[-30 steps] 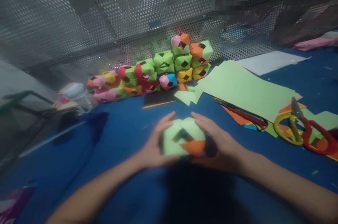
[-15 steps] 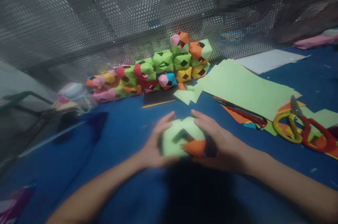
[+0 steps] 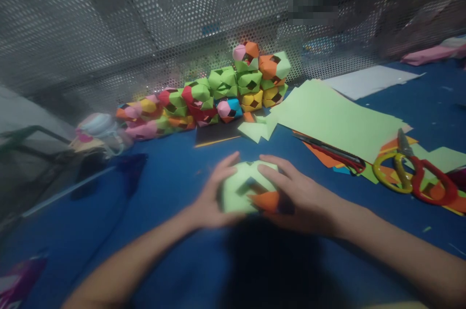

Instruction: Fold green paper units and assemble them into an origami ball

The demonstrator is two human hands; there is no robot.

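A folded paper ball (image 3: 236, 195), pale green with an orange part and a dark diamond-shaped gap, is between my two hands. My left hand (image 3: 214, 197) wraps round its left side, fingers over the top and thumb below. On the other side my right hand (image 3: 298, 192) grips it, with fingers lying across its upper right part. The underside of the ball is hidden. Beyond it lie pale green paper scraps (image 3: 257, 129) and a dark sheet (image 3: 218, 133) with a yellow edge.
Similar coloured paper balls (image 3: 222, 83) are stacked against the perforated metal panel (image 3: 163, 18). To the right are a stack of pale green paper (image 3: 338, 115), a red cutter knife (image 3: 335, 154), scissors (image 3: 415, 168) with yellow and red handles, and a white sheet (image 3: 371, 81). Everything rests on a blue surface (image 3: 174, 173).
My right hand's fingers have slid a little left over the top of the ball. The ball stays in both hands, and the view has shifted slightly.
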